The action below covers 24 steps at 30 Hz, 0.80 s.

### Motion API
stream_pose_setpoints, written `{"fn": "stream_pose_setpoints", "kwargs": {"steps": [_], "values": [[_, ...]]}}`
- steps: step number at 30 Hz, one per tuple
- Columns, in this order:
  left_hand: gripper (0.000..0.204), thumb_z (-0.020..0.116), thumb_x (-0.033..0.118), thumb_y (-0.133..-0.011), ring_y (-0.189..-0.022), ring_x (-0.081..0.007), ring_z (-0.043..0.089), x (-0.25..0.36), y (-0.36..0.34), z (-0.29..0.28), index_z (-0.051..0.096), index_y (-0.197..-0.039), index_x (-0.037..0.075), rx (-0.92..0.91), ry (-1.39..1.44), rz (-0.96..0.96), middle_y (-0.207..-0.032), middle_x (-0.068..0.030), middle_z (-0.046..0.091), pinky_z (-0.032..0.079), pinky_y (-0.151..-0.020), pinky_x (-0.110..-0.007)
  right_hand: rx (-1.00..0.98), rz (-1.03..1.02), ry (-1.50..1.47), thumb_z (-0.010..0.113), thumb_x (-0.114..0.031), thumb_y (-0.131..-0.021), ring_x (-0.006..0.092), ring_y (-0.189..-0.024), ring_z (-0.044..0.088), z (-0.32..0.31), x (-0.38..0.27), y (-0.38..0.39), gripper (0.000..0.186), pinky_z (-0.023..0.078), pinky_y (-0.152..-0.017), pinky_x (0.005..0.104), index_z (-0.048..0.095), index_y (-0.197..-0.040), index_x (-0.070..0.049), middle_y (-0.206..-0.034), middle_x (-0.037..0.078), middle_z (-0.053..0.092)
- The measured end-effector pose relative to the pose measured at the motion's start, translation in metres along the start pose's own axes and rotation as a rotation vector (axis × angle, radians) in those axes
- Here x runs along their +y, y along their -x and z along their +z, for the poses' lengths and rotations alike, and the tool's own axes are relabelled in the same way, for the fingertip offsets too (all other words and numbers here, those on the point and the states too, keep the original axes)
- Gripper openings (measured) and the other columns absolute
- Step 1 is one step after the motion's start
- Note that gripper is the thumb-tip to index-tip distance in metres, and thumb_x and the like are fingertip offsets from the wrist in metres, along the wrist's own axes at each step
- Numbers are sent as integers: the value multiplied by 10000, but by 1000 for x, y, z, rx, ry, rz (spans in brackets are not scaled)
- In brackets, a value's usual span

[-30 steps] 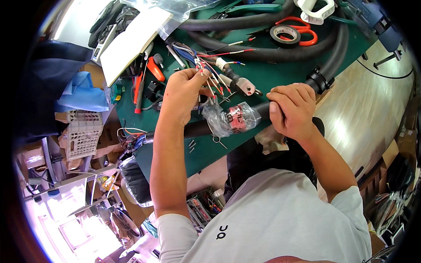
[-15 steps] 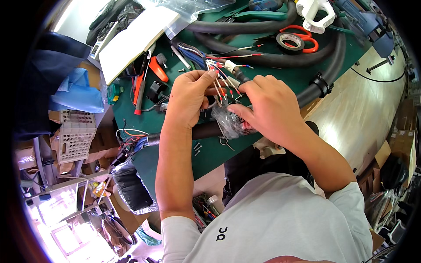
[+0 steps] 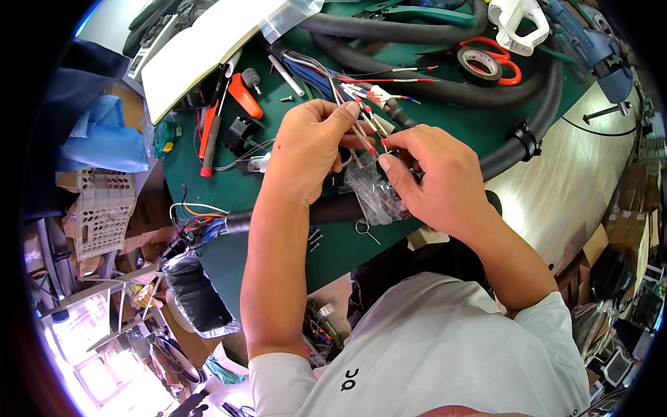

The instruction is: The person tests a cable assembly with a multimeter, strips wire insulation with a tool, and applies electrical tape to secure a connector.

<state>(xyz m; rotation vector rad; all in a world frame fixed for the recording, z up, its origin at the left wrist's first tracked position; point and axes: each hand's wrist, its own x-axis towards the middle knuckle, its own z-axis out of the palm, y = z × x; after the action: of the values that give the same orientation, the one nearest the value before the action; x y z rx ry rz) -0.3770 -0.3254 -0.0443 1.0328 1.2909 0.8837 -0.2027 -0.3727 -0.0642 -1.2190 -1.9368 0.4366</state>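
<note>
My left hand (image 3: 309, 142) is closed on several wires (image 3: 358, 128) with red and white tipped ends, pinching them between thumb and fingers. My right hand (image 3: 438, 177) is closed at a red-tipped wire end just to the right, index finger and thumb close together. The wires come out of a black sleeved bundle (image 3: 292, 59). Below both hands a clear plastic bag (image 3: 368, 193) lies over a thick black hose (image 3: 326, 212), its contents largely hidden by my right hand. A metal ring with a pin (image 3: 363, 229) and small screws (image 3: 315, 240) lie below.
A green mat (image 3: 271, 260) covers the table. Around the work are an open notebook (image 3: 187, 52), orange-handled tools (image 3: 243, 94), red scissors (image 3: 507, 69), black tape (image 3: 479, 64), a white plastic part (image 3: 515, 26) and coiled hoses (image 3: 431, 90). A crate (image 3: 104, 208) stands left, off the table.
My right hand has left the hose at the right and moved left onto the wire ends beside my left hand, which has shifted slightly right and upward with the wires.
</note>
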Motion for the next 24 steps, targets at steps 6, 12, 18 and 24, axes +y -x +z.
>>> {"fn": "stream_pose_setpoints", "kwargs": {"steps": [6, 12, 18, 24], "values": [[251, 625, 250, -952, -661, -78, 650, -2, -4, -5, 589, -923, 3, -24, -72, 4, -895, -115, 726, 366, -435, -179, -19, 11, 22, 709, -152, -806, 272, -706, 609, 0, -2, -1, 141, 487, -609, 375, 625, -850, -48, -738, 80, 613], [224, 639, 224, -942, -650, -70, 644, -1, -2, -2, 581, -932, 8, -5, -4, 7, -889, -117, 726, 367, -430, -176, -9, 4, 69, 685, -121, -795, 280, -700, 598, 0, -1, -2, 103, 484, -601, 388, 610, -811, -53, -737, 85, 603], [208, 660, 201, -929, -648, -67, 642, -4, -5, -5, 582, -925, 9, -12, -17, 25, -884, -118, 725, 374, -427, -167, -9, 11, 87, 681, -123, -791, 275, -690, 587, 0, -1, -2, 96, 475, -590, 392, 613, -778, -56, -721, 78, 583], [214, 674, 202, -921, -649, -65, 643, -5, -5, -5, 589, -916, 6, -9, -8, 34, -882, -120, 726, 383, -424, -165, -11, 12, 114, 678, -126, -793, 275, -672, 577, 0, -2, -2, 114, 463, -577, 397, 604, -744, -55, -705, 80, 560]]}}
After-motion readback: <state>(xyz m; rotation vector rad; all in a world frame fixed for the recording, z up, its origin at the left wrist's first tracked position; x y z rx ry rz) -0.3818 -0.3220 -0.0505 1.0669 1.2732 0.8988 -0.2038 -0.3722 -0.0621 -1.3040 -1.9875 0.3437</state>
